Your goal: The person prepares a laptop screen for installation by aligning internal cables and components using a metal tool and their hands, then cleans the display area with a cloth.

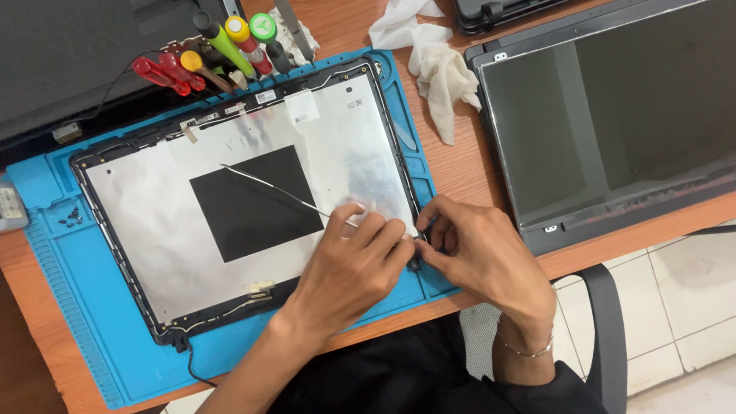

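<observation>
Blue mat (77, 307): hands (353, 268) pinch lid (153, 222).

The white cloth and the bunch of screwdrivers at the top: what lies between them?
In the head view, bare wooden desk and the blue mat's top corner separate the screwdrivers from the white cloth.

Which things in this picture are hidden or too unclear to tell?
Head view only:
- Lid corner under the left hand and right hand: hidden by the fingers.
- Small dark item at the right hand's fingertips: mostly covered, kind unclear.
- Screws on the blue mat: too small to count.
- Screen panel: cut off by the right and top edges.
- Screwdrivers: tips are hidden.
</observation>
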